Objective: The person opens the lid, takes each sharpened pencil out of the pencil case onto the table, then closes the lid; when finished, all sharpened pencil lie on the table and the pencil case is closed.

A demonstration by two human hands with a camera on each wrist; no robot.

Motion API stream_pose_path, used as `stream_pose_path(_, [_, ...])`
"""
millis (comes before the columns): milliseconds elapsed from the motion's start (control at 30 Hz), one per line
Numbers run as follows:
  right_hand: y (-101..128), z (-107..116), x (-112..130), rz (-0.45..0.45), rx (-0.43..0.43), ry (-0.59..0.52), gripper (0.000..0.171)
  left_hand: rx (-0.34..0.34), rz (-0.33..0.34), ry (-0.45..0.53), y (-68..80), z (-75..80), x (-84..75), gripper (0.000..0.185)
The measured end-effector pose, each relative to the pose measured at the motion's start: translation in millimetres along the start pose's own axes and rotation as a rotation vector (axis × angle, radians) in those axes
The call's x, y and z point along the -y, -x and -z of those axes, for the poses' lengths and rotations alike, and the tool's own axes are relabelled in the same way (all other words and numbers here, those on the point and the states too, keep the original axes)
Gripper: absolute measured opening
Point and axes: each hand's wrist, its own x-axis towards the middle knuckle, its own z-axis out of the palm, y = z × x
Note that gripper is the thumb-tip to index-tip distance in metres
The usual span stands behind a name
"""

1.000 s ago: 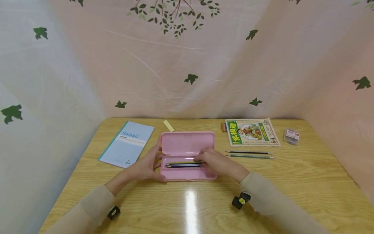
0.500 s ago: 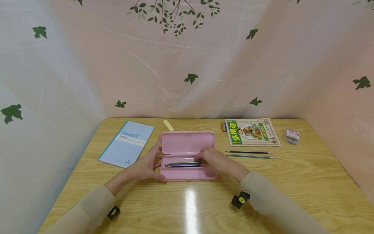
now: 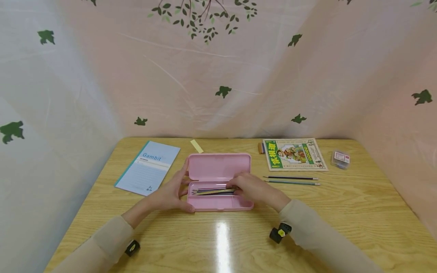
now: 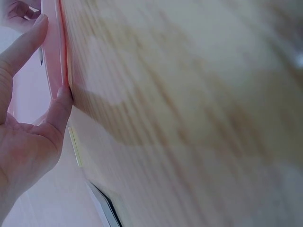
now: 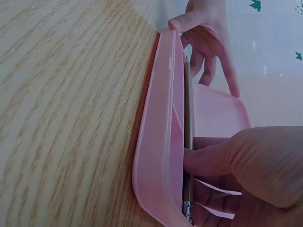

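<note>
A pink pencil case (image 3: pixel 209 204) lies with its lid (image 3: pixel 220 167) raised on the wooden table. My left hand (image 3: pixel 169 192) holds its left end, thumb at the front corner and fingers spread along the side and behind. Inside the back compartment is a bunch of several pencils (image 3: pixel 213 192), points to the left. With thumb and fingers, my right hand (image 3: pixel 250 188) pinches the pencils near their right ends. In the right wrist view a yellowish pencil (image 5: pixel 187 101) with a metal ferrule runs along the case's divider; the right fingertips are partly hidden.
At the left lies a blue notebook (image 3: pixel 148 167), with a yellow strip (image 3: pixel 196 146) at the back. Two pencils, one black (image 3: pixel 291 178) and one green (image 3: pixel 293 182), lie right of the case. Behind them are a booklet (image 3: pixel 295 154), a small brown block (image 3: pixel 261 148) and a clear box (image 3: pixel 340 159).
The pencils in the case have shifted and rolled under my right fingers; a yellowish one now lies at the front of the bunch. My left hand and the case have stayed put.
</note>
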Motion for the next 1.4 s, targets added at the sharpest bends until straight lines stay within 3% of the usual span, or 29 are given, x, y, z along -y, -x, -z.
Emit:
stream_pose_path(267, [0.2,-0.1,-0.9,0.028,-0.018,-0.01,0.023,-0.002,0.016,-0.008,0.9,-0.1,-2.6,0.151])
stream_pose_path(867, [4.2,1.1,-0.2,-0.026,-0.068,-0.047,0.022,0.014,-0.007,0.063,0.4,-1.1,-3.2,0.152])
stream_pose_path(1400, [20.0,4.1,-13.8,0.03,-0.097,0.021,0.018,0.016,-0.053,0.031,1.0,0.4,-2.1,0.15])
